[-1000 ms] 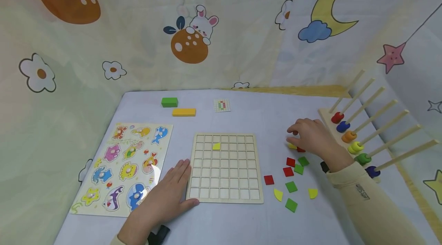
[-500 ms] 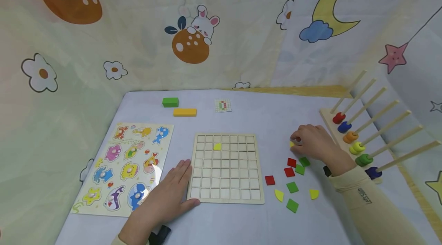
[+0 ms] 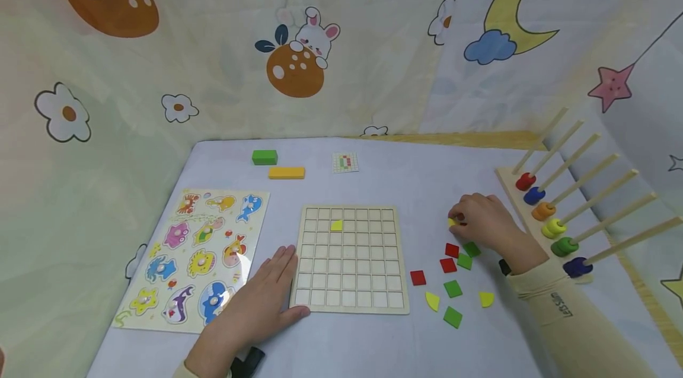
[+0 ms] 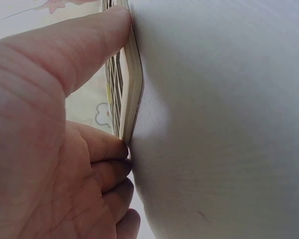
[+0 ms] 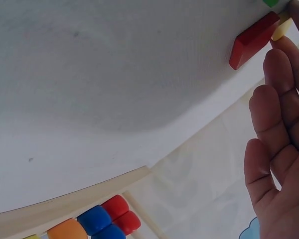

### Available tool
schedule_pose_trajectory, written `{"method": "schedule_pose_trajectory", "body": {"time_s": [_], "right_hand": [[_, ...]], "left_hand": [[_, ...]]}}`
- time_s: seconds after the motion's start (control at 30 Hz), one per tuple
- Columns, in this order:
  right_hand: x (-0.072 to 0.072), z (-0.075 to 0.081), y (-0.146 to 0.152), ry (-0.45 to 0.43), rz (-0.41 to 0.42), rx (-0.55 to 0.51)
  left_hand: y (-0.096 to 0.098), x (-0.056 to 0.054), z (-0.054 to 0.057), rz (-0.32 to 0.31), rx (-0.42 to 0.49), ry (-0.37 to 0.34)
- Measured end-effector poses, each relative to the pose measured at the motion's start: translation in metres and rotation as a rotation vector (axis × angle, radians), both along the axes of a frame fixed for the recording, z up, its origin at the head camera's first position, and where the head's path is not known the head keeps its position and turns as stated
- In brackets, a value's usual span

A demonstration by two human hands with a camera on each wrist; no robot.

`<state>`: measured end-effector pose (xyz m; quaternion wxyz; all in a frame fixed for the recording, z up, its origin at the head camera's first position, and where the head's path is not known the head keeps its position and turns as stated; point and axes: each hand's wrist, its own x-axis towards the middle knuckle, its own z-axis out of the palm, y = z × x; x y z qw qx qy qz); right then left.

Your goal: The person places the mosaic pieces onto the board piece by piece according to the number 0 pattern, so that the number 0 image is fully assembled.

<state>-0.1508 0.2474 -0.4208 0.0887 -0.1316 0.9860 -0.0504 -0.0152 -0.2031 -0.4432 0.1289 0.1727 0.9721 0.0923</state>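
My left hand lies with straight fingers along the left edge of a wooden grid board; in the left wrist view, thumb and fingertips touch the board's edge. One yellow piece sits in a cell of its second row. To the right of the board, my right hand pinches a small yellow tile between thumb and index finger, low at the table. Most of that tile is hidden by the fingers. A red tile lies right beside it in the right wrist view.
Loose red tiles, green tiles and yellow quarter-round tiles lie right of the board. A bead rack with upright pegs stands farther right. An animal puzzle, green block, yellow block and pattern card are also there.
My right hand has come down slightly, and its thumb and index finger have closed on the yellow tile. My left hand keeps its place at the board.
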Motion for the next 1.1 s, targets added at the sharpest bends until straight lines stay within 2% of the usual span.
{"method": "schedule_pose_trajectory", "body": {"time_s": [0.53,1.1], "right_hand": [[-0.002,-0.003,-0.004,0.023,0.001,-0.013],[-0.006,0.011,-0.036,0.067,0.026,-0.006]], "left_hand": [[0.000,-0.002,0.001,0.003,-0.009,0.001],[0.002,0.000,0.004,0.005,-0.007,-0.018]]}}
